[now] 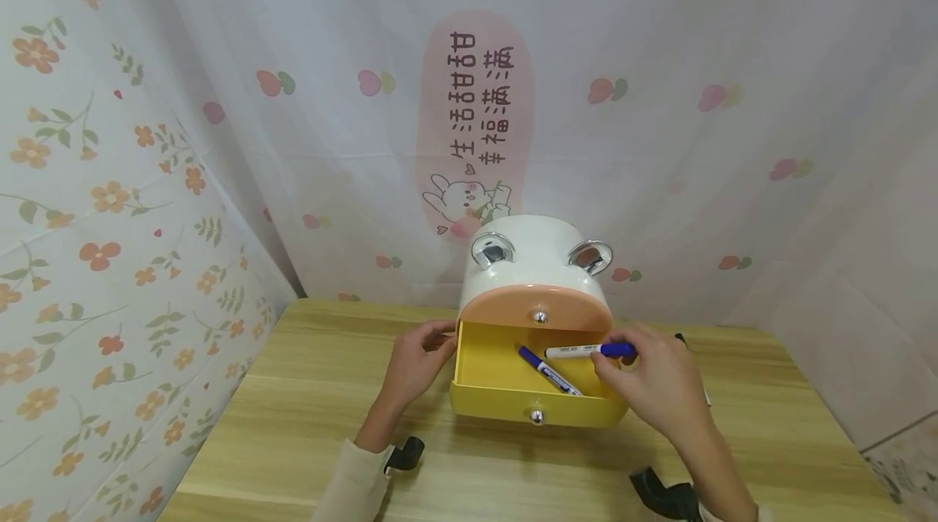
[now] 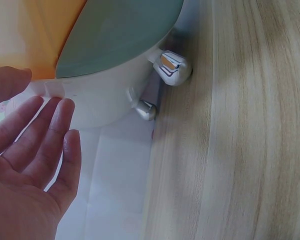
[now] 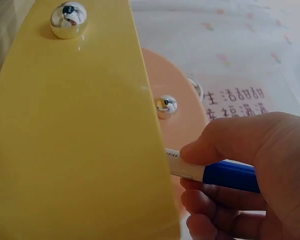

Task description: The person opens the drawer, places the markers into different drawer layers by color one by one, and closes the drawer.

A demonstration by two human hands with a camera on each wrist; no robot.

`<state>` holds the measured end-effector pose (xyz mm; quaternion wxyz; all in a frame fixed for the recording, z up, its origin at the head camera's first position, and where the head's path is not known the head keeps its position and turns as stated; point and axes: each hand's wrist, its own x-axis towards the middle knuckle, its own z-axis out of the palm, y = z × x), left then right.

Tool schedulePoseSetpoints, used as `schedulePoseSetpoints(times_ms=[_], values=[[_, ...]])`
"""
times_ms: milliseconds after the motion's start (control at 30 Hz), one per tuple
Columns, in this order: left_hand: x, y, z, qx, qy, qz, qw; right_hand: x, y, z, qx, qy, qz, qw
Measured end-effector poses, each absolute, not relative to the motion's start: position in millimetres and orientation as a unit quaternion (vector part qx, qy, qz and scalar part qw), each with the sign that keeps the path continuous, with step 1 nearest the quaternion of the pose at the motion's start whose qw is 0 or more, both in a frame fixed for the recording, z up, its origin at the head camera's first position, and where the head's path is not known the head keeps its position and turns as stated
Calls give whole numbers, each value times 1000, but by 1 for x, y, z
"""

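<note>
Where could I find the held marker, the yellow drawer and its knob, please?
Held marker [image 1: 576, 351], head view: on its white barrel.
Yellow drawer [image 1: 498, 403], head view: on its front panel.
Knob [image 3: 69, 21], right wrist view: on its shiny surface.

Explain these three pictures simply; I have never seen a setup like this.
There is no robot here, only a person working bare-handed. The wide picture comes from a camera on the person's head, looking forward and down; the other two come from cameras worn on the left and right wrists. On the wooden table stands a white cabinet with a peach upper drawer and an open yellow lower drawer. The right hand pinches a white marker with a blue cap; another blue-capped marker lies inside the lower drawer. The left hand is beside the cabinet, holding nothing. A slim black-tipped object is partly hidden behind the right hand.
</note>
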<state>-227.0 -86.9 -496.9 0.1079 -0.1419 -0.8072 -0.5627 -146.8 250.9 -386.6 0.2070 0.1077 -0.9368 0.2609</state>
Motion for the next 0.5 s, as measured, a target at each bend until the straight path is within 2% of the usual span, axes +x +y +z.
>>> schedulePoseSetpoints(times_ms=[200,500], values=[[-227,-88,-499,-141,-806,-564,110,-155,245,-372,125,-951,226,171],[-228,-88,-499,-145,-803,-568,108,-163,240,-366,166,-953,182,176]])
